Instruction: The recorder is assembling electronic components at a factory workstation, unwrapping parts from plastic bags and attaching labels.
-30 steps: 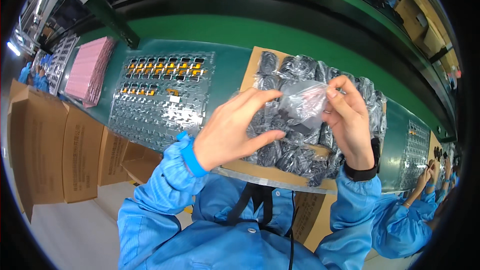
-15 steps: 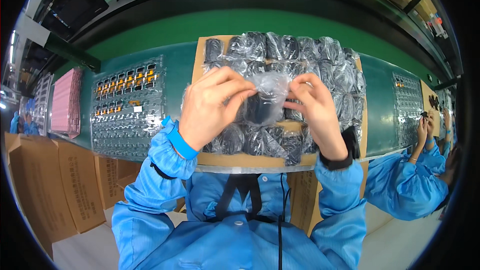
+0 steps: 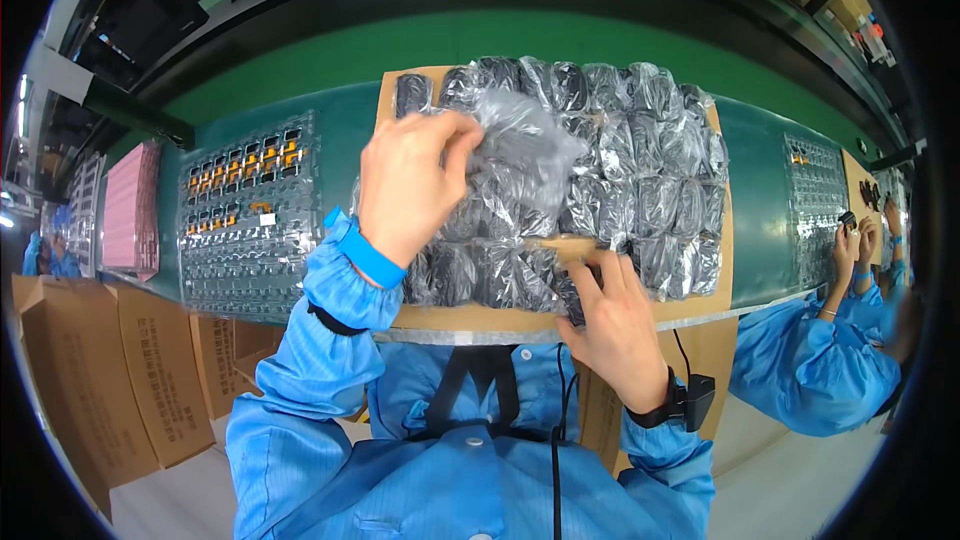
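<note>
Pinched in my left hand (image 3: 415, 175) is a clear plastic bag (image 3: 530, 145), crumpled and spread above the rows. Dark shapes show through it; I cannot tell whether anything is inside. My right hand (image 3: 615, 325) is lower, at the front row, its thumb and fingers closed around a small black item in plastic (image 3: 568, 298), partly hidden by the fingers. Several black items in clear wrapping (image 3: 655, 145) lie in tight rows under and around both hands, on a brown cardboard sheet (image 3: 470, 319).
Left of the cardboard lies a clear tray (image 3: 250, 260) with orange and black parts, then a stack of pink sheets (image 3: 130, 210). Cardboard boxes (image 3: 150, 370) stand below at left. A co-worker's blue sleeve (image 3: 810, 365) and another clear tray (image 3: 815, 200) are at right.
My right hand has left the bag and moved down to the front row. The left hand has raised the bag slightly; the black item seen in it before no longer shows distinctly.
</note>
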`<state>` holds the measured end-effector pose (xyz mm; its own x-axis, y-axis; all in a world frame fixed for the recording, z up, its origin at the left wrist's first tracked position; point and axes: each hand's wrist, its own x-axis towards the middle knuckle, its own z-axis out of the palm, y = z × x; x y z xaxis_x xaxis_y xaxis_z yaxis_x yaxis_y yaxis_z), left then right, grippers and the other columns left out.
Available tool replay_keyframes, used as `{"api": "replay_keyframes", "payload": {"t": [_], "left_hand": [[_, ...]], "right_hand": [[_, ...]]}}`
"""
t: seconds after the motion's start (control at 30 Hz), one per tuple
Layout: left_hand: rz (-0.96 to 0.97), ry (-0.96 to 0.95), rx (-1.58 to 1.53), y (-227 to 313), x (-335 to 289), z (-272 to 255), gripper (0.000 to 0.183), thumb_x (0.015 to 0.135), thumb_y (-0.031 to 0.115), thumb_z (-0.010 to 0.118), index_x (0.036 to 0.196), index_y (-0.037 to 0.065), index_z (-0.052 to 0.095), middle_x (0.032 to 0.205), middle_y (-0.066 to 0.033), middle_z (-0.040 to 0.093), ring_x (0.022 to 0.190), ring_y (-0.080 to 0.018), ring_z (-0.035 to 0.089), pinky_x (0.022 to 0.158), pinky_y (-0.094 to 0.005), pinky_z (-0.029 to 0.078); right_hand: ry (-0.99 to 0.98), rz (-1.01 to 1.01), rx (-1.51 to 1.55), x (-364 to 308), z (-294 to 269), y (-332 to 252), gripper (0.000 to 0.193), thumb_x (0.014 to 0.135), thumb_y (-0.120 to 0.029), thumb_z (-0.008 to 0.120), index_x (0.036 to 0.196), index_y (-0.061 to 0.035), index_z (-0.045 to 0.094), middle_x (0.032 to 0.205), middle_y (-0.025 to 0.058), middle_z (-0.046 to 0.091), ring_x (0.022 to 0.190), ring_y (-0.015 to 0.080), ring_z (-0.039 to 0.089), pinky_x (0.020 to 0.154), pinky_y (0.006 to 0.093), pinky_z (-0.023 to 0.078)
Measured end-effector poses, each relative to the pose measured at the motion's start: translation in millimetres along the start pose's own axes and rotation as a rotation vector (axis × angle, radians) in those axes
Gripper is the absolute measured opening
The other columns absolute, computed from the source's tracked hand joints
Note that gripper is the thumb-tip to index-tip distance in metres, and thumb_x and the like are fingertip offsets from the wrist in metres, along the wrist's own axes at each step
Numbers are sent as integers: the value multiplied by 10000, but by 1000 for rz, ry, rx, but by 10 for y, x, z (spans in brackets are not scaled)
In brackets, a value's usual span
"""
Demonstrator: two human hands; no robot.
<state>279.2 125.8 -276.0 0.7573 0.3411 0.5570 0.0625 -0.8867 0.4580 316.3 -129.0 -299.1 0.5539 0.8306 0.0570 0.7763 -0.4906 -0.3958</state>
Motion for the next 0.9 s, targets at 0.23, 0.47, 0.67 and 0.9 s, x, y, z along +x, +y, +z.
{"api": "replay_keyframes", "payload": {"t": [0.23, 0.47, 0.67, 0.9], "left_hand": [[-58, -157, 221, -188, -172, 16, 230, 802, 127, 738, 1019, 67, 692, 954, -121, 681, 934, -332, 641, 778, -385, 512], [290, -325, -54, 18, -118, 211, 258, 785, 190, 765, 1017, 100, 697, 1155, -86, 608, 1069, -296, 570, 906, -421, 451], [239, -88, -161, -125, 58, 213, 153, 788, 135, 767, 920, 72, 724, 1085, -83, 671, 966, -293, 631, 856, -384, 487], [-259, -175, -70, -557, 74, 83, 379, 886, 301, 734, 1110, 1, 677, 1018, -131, 708, 914, -213, 679, 788, -339, 522]], "right_hand": [[240, 35, 127, -35, 106, 24, 262, 693, 54, 631, 948, -3, 621, 922, 163, 593, 835, 350, 549, 747, 422, 476], [437, 255, 400, 138, -127, 133, 160, 804, 65, 652, 929, -16, 710, 818, 129, 688, 658, 252, 641, 595, 319, 488], [559, 326, 701, 505, -315, 248, 66, 856, 16, 685, 911, 29, 720, 799, 113, 711, 652, 106, 651, 560, 239, 504], [462, 391, 1194, 758, -339, 451, 134, 914, -11, 634, 1023, 65, 654, 911, 114, 714, 771, 131, 673, 656, 263, 559]]}}
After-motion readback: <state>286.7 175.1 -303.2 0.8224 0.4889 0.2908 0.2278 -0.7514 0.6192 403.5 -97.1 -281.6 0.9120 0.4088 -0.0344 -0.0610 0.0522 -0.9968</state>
